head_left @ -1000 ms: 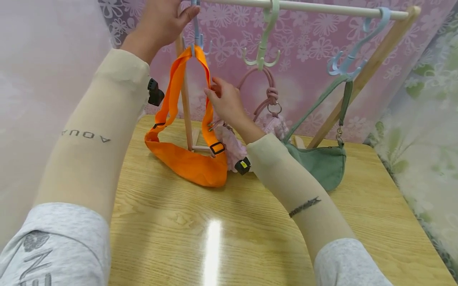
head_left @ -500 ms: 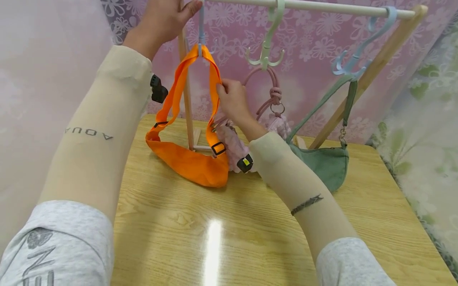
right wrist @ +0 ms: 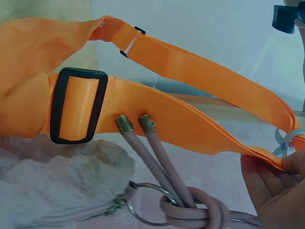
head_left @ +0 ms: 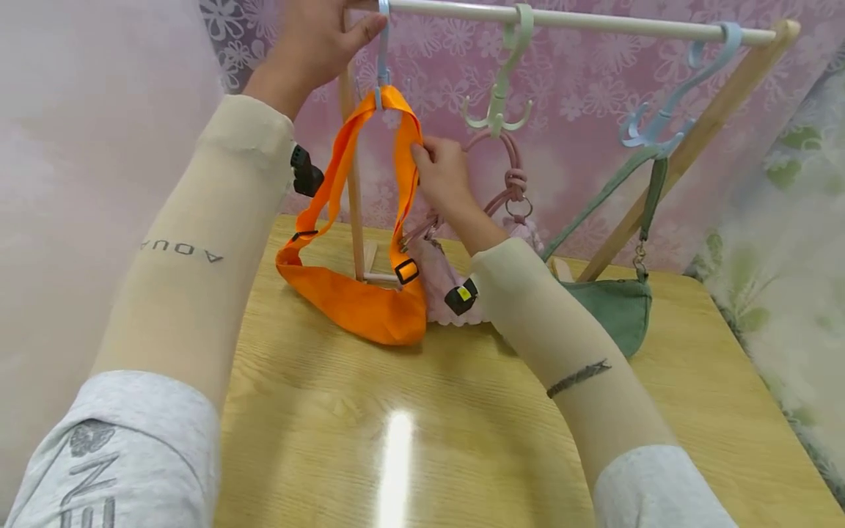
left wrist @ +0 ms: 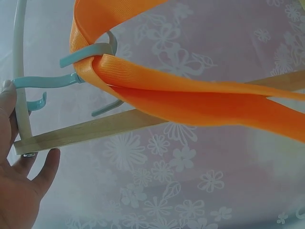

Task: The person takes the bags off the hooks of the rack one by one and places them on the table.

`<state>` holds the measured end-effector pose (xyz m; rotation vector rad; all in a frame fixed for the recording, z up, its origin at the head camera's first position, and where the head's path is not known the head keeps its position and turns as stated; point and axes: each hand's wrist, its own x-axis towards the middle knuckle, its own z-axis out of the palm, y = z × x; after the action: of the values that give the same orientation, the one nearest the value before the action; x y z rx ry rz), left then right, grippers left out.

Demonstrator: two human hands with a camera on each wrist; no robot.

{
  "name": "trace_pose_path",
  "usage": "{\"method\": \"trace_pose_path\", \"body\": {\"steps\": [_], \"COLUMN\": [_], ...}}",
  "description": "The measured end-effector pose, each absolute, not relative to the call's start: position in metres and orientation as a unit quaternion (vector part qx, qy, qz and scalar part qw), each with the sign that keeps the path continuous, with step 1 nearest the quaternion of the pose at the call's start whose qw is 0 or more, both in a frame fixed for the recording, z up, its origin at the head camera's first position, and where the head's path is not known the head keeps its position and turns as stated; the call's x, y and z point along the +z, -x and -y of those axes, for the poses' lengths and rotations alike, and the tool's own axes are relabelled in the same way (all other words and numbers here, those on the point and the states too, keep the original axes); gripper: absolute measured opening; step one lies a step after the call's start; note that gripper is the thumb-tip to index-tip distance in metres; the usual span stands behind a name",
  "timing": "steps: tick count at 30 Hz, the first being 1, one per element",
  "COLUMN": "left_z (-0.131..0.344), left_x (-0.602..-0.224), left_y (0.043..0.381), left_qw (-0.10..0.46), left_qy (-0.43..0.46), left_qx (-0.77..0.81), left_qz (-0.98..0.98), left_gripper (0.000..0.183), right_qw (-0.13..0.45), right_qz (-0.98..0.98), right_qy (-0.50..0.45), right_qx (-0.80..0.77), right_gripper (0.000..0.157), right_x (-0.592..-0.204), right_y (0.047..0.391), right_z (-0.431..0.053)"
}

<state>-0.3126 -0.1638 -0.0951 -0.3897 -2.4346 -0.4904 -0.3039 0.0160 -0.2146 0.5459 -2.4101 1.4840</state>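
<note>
An orange sling bag (head_left: pixel 356 297) hangs by its strap from a light blue hook (head_left: pixel 383 55) at the left end of the rack's rod, its pouch low at the table. My left hand (head_left: pixel 317 44) is up at that rod end with its thumb against the top of the hook; the left wrist view shows the hand (left wrist: pixel 21 176) around the rod, some fingers behind it. With thumb and fingers, my right hand (head_left: pixel 445 172) pinches the right side of the orange strap (head_left: pixel 407 150) below the hook. The right wrist view shows the strap's black buckle (right wrist: pixel 78 106).
A pink fluffy bag (head_left: pixel 439 282) hangs from a green hook (head_left: pixel 500 88), partly behind my right arm. Farther right, a green bag (head_left: pixel 617 312) hangs from another blue hook (head_left: pixel 667 110). The white rod (head_left: pixel 594 22) spans wooden legs on a wooden table (head_left: pixel 317 440).
My right hand has closed from loose fingers beside the orange strap to a pinch on it, drawing it slightly right. The left hand stays at the hook's top while the view shifts slightly.
</note>
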Motion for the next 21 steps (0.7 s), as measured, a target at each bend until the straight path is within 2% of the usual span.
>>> {"method": "trace_pose_path", "body": {"steps": [4, 21], "left_z": [0.161, 0.160], "left_x": [-0.094, -0.092], "left_y": [0.314, 0.317], "left_qw": [0.310, 0.331], "left_qy": [0.165, 0.185], "left_qx": [-0.189, -0.193], "left_qz": [0.917, 0.905], "left_gripper": [0.044, 0.040], "right_qw": [0.123, 0.077], "right_qz": [0.825, 0.814], "right_qy": [-0.190, -0.200], "right_qx": [0.517, 0.540], "right_gripper": [0.030, 0.031], "right_x": [-0.206, -0.163], "right_y": [0.304, 0.305], "right_z": [-0.019, -0.025]}}
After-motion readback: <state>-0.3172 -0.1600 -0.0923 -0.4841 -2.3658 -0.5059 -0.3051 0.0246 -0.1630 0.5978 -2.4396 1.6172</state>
